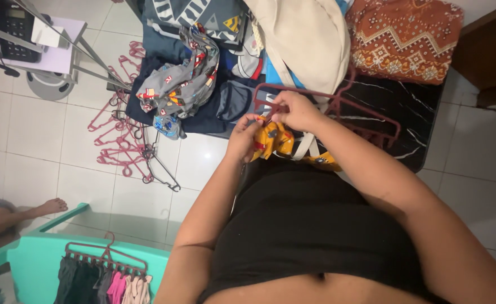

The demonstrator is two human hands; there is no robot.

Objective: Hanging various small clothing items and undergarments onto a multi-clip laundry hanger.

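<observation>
My left hand (243,138) and my right hand (294,110) meet over a small yellow patterned garment (274,141), both gripping it close to my body. A dark red multi-arm clothes hanger (338,104) lies on the black marble-look table (405,101) right behind my right hand; its near bar passes by my fingers. A white strap hangs down beside the yellow garment.
A heap of clothes (186,79), a cream bag (307,39) and an orange patterned cloth (402,36) cover the table's far side. Pink and wire hangers (127,141) lie on the tiled floor. Another person's foot (48,207) rests at left. A teal surface (34,259) carries a hanger of small garments (104,276).
</observation>
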